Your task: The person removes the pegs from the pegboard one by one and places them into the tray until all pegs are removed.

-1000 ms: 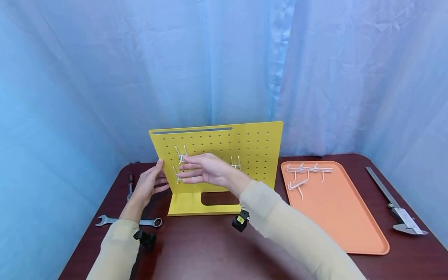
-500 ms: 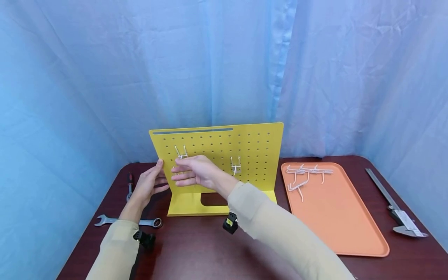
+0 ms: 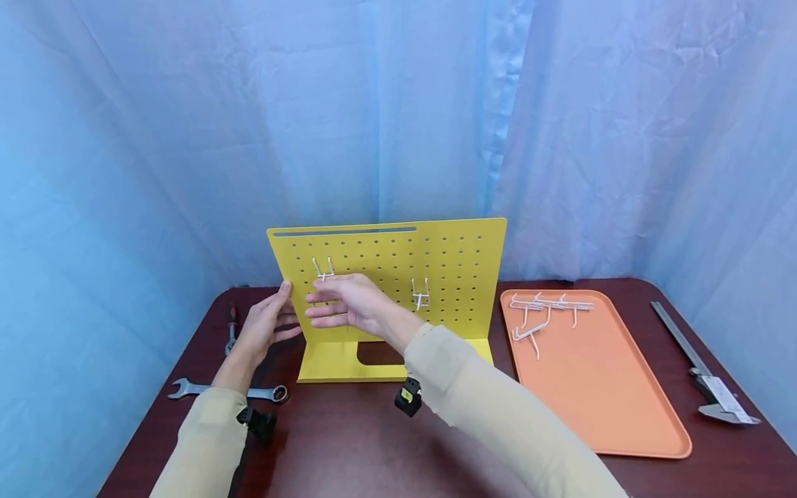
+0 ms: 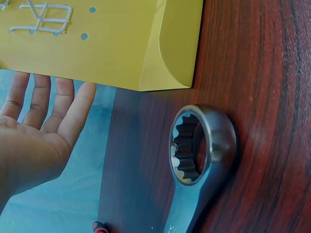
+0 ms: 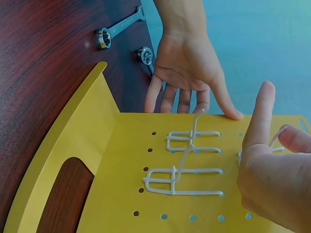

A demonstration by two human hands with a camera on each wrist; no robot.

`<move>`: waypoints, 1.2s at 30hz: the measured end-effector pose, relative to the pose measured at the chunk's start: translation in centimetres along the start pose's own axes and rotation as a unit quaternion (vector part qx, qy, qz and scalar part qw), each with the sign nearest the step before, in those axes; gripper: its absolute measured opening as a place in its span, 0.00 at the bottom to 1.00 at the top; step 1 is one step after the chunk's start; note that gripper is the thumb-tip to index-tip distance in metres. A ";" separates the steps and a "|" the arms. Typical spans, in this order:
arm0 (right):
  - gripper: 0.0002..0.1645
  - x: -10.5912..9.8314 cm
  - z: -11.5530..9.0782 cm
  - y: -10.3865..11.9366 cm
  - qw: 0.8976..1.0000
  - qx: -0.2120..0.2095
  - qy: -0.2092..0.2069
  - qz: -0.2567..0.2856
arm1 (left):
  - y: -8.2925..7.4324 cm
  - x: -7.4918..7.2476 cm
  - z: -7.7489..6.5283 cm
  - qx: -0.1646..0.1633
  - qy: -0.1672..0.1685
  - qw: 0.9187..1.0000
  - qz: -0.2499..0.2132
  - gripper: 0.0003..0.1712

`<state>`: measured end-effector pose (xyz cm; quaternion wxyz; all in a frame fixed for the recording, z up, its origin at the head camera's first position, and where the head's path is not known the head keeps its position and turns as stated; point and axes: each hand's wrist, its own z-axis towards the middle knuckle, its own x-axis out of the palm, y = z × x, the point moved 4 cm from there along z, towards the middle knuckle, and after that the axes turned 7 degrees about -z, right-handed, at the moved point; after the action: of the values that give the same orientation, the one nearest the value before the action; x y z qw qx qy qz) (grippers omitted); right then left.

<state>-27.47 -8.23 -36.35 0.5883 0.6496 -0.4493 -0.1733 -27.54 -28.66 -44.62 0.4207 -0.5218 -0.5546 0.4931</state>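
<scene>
A yellow pegboard stand (image 3: 461,277) stands upright on the table. My left hand (image 3: 268,324) holds its left edge, thumb at the front and the other fingers reaching behind. At the upper left, a white wire pegboard hook (image 3: 324,267) sits against the board. My right hand (image 3: 351,301) pinches its projecting arm between thumb and index finger; the other fingers are spread. In the right wrist view, two more hooks, a left one (image 5: 192,141) and its neighbour (image 5: 173,182), are on the board beside that hand. Another hook (image 3: 420,296) is mounted further right.
An orange tray (image 3: 613,387) on the right bears several loose white hooks (image 3: 551,304). Beyond it lies a caliper (image 3: 706,366). A combination wrench (image 3: 258,394) and a ratchet with a red-marked handle (image 3: 232,328) lie left of the stand. Curtains (image 3: 398,124) hang around the table.
My right hand has moved slightly left along the board, uncovering more of the right-hand hook, then stays nearly still. The left hand keeps its place at the edge.
</scene>
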 end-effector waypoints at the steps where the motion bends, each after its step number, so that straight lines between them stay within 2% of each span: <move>1: 0.23 0.0 0.0 0.0 1.000 0.000 -0.001 0.001 | 0.0 0.0 0.0 0.000 0.000 1.000 0.000 0.50; 16: 0.24 0.2 -0.4 0.4 1.000 -0.001 0.029 0.005 | 0.0 0.0 -0.1 -0.006 0.000 1.000 -0.001 0.50; 23: 0.25 0.0 -0.7 0.5 0.999 -0.002 0.032 -0.006 | -0.2 0.0 -0.1 0.002 0.005 1.000 0.005 0.50; 30: 0.26 -0.1 -2.0 1.3 0.997 -0.009 0.066 -0.041 | -0.4 -0.1 -0.2 0.002 -0.002 1.000 0.000 0.50; 36: 0.21 -0.9 -3.8 2.9 0.991 -0.034 0.096 -0.092 | -0.2 0.0 -0.2 0.000 -0.001 1.000 -0.005 0.48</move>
<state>-26.22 -4.90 -33.05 0.6323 0.6811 -0.3230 -0.1789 -27.37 -28.63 -44.44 0.4226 -0.5187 -0.5580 0.4910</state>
